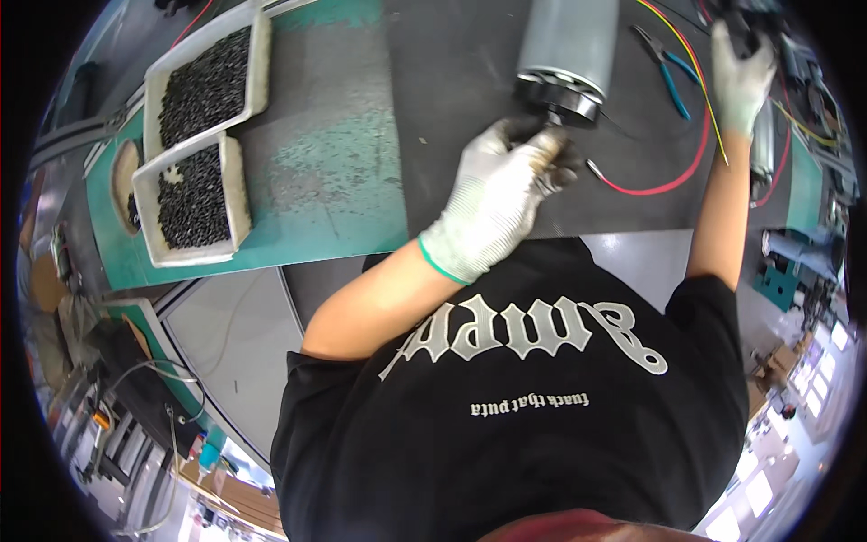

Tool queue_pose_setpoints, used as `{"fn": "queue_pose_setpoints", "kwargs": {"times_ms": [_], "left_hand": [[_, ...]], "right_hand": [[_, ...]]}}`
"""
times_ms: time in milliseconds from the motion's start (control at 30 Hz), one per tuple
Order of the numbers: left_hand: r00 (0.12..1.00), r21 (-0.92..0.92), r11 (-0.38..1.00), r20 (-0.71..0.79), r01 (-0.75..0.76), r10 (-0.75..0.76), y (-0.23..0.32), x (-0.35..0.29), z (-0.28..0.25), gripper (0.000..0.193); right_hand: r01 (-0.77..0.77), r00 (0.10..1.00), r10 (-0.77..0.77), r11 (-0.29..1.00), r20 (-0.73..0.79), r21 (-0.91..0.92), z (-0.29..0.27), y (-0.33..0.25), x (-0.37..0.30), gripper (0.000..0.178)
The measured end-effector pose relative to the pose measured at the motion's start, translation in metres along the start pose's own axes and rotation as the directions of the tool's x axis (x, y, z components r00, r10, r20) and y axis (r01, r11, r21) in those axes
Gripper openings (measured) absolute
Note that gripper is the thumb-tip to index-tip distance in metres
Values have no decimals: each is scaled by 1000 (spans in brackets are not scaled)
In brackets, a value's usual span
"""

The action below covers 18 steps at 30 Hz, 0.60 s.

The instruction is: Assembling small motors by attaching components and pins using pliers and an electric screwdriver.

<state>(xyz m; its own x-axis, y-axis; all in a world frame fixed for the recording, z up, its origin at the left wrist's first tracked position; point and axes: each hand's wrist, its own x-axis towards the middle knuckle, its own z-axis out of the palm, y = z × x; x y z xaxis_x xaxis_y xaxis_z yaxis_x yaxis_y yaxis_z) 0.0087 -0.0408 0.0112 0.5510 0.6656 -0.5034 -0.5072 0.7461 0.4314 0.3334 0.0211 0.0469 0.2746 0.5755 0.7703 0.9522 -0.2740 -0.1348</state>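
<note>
A grey cylindrical electric motor with a dark end ring lies at the top of the table. My left hand, in a white glove with dark fingertips, is closed around the short shaft at the motor's near end. Far to the right, my right hand, also gloved, reaches out with thumb and fingers apart among dark parts at the table's edge. Pliers with blue handles lie between the motor and my right hand. Red and yellow wires curve around them.
Two white trays of small black pieces stand at the left, beside a round shallow dish. Another metal cylinder lies under my right forearm. The table has a worn green surface and a dark mat.
</note>
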Motion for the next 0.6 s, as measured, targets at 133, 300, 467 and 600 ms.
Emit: {"fn": "queue_pose_setpoints", "kwargs": {"times_ms": [133,300,467,600], "left_hand": [[997,310,950,-53,-38,57,14,-17,4,24],[795,910,22,349,-414,496,40,-53,-33,31],[270,901,33,-164,432,949,216,-132,-89,20],[289,712,-141,-90,688,953,328,-161,-225,31]], "right_hand": [[128,756,-165,986,633,104,8,14,-84,65],[-31,843,-122,961,525,273,-7,66,-118,48],[-276,884,276,960,377,-53,-23,78,-105,48],[-424,833,361,903,419,64,-13,69,-102,51]]}}
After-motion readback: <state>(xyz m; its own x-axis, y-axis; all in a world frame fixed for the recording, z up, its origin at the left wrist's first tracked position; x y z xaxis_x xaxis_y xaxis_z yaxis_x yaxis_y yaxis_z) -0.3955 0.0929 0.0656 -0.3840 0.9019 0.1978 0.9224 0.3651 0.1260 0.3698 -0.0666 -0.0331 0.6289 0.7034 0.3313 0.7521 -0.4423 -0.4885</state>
